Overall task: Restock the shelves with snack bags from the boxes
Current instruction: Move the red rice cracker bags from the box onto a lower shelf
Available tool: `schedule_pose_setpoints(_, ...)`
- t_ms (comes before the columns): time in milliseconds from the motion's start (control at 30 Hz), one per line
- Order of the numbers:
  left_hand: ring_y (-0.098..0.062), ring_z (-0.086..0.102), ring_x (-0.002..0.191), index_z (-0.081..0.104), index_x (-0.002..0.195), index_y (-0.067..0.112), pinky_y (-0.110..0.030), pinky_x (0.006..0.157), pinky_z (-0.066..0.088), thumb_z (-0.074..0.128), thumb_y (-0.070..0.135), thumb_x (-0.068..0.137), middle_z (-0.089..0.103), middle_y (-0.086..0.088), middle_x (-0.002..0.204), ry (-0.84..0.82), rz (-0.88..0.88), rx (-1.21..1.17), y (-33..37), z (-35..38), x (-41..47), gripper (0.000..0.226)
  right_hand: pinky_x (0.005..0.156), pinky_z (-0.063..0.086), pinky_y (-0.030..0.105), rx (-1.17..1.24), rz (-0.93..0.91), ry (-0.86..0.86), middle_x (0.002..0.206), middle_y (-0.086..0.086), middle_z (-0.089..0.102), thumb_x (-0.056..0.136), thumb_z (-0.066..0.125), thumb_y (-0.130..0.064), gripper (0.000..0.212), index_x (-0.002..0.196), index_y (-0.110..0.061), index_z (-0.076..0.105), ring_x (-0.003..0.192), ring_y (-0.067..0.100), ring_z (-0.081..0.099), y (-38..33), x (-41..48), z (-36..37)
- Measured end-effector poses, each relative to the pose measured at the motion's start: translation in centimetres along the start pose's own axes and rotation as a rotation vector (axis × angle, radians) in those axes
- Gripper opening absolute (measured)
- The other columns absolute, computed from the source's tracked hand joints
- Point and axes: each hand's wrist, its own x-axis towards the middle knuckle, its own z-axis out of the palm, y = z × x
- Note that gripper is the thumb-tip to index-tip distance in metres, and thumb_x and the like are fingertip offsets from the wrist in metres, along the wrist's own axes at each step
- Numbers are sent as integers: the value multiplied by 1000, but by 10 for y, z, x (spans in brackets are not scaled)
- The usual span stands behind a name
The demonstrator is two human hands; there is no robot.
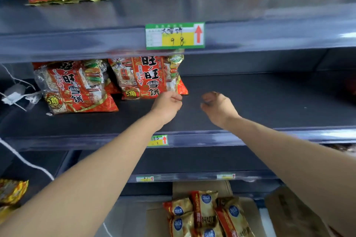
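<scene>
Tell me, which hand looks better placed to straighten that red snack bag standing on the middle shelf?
Probably the left hand: its fingertips already touch the red snack bag at its lower corner. The right hand hangs empty over bare shelf.

Dark shelf, two red snack bags upright

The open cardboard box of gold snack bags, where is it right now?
In the head view, the cardboard box sits low and right of centre, on the floor under the bottom shelf, between the person's forearms.

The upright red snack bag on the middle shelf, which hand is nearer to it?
Left. The left hand touches the red bag at its lower right corner; the right hand hangs apart, further right.
</scene>
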Motion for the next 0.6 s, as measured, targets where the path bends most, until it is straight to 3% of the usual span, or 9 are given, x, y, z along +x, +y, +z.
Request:
schedule_pose_setpoints(100,-21,61,87,59,92,21,-36,84,51,54,5,90,58,6,77,-112,120,85,28,56,-22,17,91,47,36,-34,41,35,119,16,62,94,49,-13,28,117,0,60,108,31,58,45,-31,-42)
schedule_pose_setpoints(200,-11,56,74,63,97,20,-18,67,45,55,8,90,59,10,76,-188,238,184,58,113,-52,17,91,41,31,-95,44,61,120,14,61,93,51,-11,27,116,-3,62,110,30,56,98,-67,-90)
schedule_pose_setpoints(300,-15,54,80,65,107,8,-13,63,40,53,5,91,61,-1,87,-314,320,228,86,186,-93,20,94,42,34,-186,105,92,122,15,62,93,52,-11,27,115,-1,63,113,32,56,165,-114,-142)
schedule_pose_setpoints(433,-17,57,90,64,108,7,-25,81,45,54,8,92,63,-5,97,-481,342,240,103,292,-144,20,93,45,36,-240,237,63,115,20,65,92,51,-7,25,109,3,65,110,34,59,257,-171,-194)
schedule_pose_setpoints(533,-15,56,95,64,110,11,-24,82,43,54,13,92,60,0,101,-571,284,263,100,364,-170,20,89,44,31,-344,318,-62,116,15,64,94,48,-10,21,101,-3,66,110,32,59,325,-202,-216)
schedule_pose_setpoints(600,-16,56,99,63,110,12,-24,84,42,54,15,93,61,-1,106,-606,216,277,93,405,-180,20,86,44,27,-396,373,-136,120,11,63,94,48,-16,25,110,-7,65,111,30,58,369,-215,-221)
